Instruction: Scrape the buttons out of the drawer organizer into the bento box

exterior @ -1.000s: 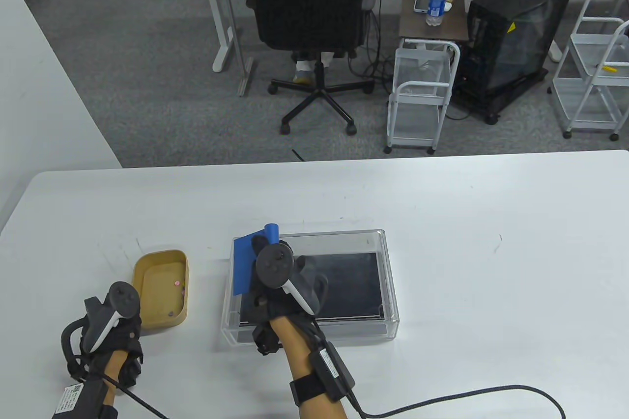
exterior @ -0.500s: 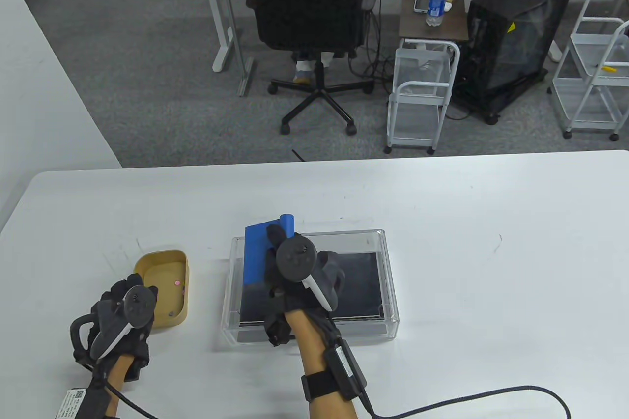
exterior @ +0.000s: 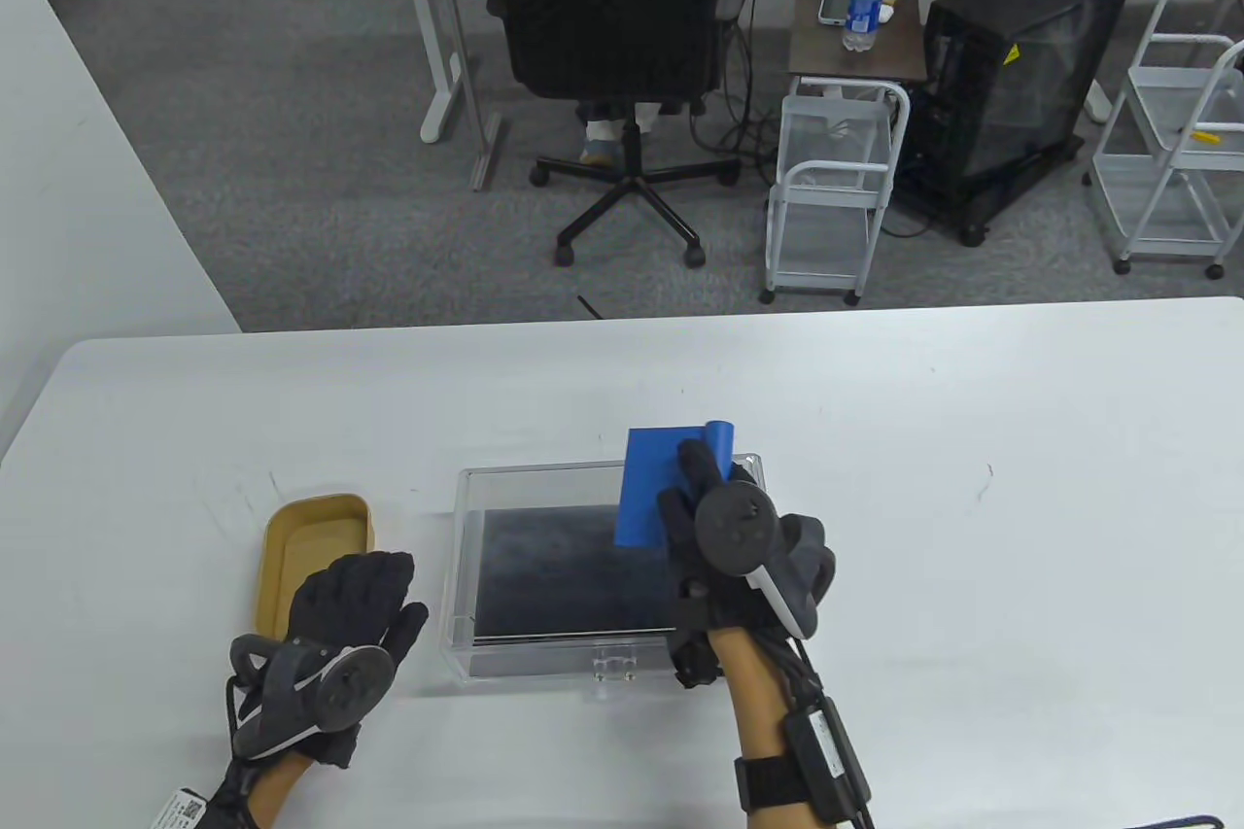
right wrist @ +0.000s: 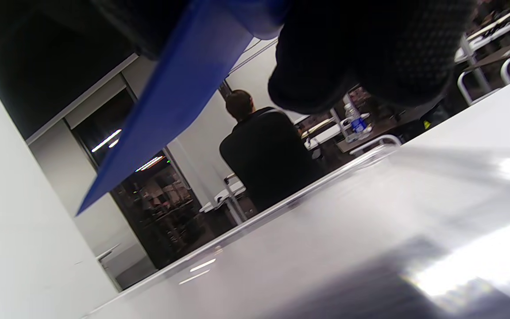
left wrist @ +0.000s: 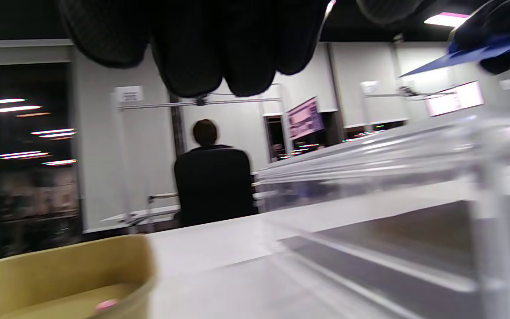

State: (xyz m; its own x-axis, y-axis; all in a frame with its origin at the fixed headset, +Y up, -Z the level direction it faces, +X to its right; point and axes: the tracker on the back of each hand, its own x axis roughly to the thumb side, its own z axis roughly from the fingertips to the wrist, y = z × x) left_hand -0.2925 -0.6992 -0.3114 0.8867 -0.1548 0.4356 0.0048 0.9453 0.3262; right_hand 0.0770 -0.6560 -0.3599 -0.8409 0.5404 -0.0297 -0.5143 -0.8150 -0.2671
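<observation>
The clear drawer organizer (exterior: 544, 471) with a dark floor lies mid-table. My right hand (exterior: 695, 479) grips a blue scraper (exterior: 661, 479) and holds it above the organizer's right end, blade pointing left. The tan bento box (exterior: 306, 528) sits left of the organizer. My left hand (exterior: 374, 576) is spread flat, empty, over the box's right side, next to the organizer's left wall. A pink button (left wrist: 106, 305) lies in the box (left wrist: 60, 266) in the left wrist view. In the right wrist view the scraper (right wrist: 171, 102) hangs over the organizer (right wrist: 326, 221).
A small clear tab (exterior: 614, 664) sticks out at the organizer's front wall. My right arm's cable (exterior: 1176, 821) runs along the table's front edge. An office chair (exterior: 622, 42) and white carts (exterior: 836, 188) stand beyond the table's far edge.
My right hand carried the scraper from the organizer's left end to its right end. My left hand moved up and right from the box's front corner and spread flat, covering the buttons.
</observation>
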